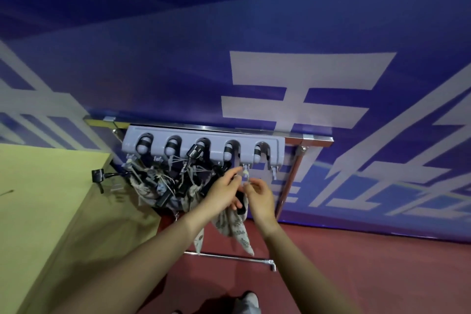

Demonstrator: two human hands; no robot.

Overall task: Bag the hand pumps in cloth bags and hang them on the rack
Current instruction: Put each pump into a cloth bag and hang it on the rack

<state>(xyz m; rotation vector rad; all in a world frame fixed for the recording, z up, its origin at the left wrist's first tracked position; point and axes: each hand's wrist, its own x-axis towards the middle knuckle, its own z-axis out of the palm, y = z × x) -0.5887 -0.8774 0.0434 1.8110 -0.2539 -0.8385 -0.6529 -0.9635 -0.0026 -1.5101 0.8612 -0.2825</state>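
From the head view, a patterned cloth bag is held up at a hook right of centre on the grey rack, its drawstring pinched by both the left hand and right hand

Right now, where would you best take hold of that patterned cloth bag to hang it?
By its drawstring at the top, from the front. The cloth bag hangs limp below, and both the left hand and right hand pinch that cord beside a rack hook.
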